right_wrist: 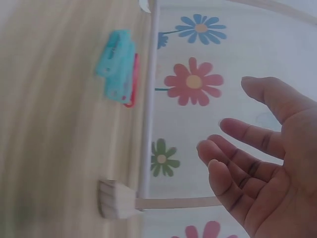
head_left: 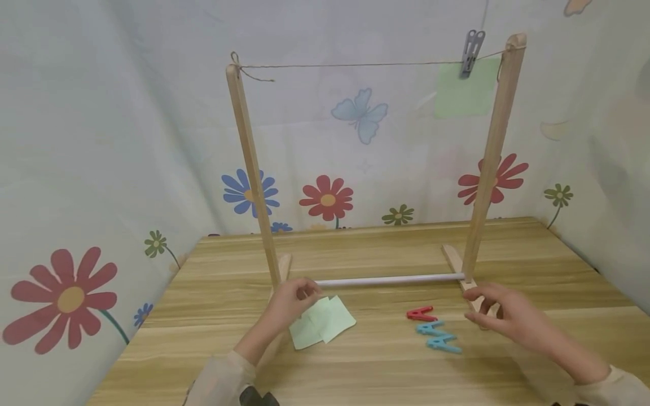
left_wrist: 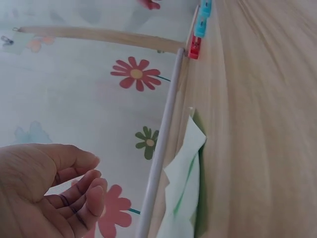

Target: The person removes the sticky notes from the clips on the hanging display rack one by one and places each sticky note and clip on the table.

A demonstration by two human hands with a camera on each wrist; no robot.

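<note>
My left hand (head_left: 293, 301) hovers just over the pale green paper squares (head_left: 330, 318), its fingers loosely bent with nothing between them. In the left wrist view the paper (left_wrist: 183, 181) lies on the table, apart from the fingertips. My right hand (head_left: 508, 316) is above the table at the right, thumb and fingers spread apart and holding nothing. To its left lie a red clothespin (head_left: 421, 314) and two light blue clothespins (head_left: 440, 341). A grey clothespin (head_left: 471, 53) clips a green paper square (head_left: 464, 90) to the string (head_left: 350, 65) near the right post.
A wooden frame stands on the table (head_left: 376, 366), with a left post (head_left: 251, 163), a right post (head_left: 495, 152) and a white rod (head_left: 391, 279) between their feet. A flowered cloth (head_left: 152, 113) hangs behind it.
</note>
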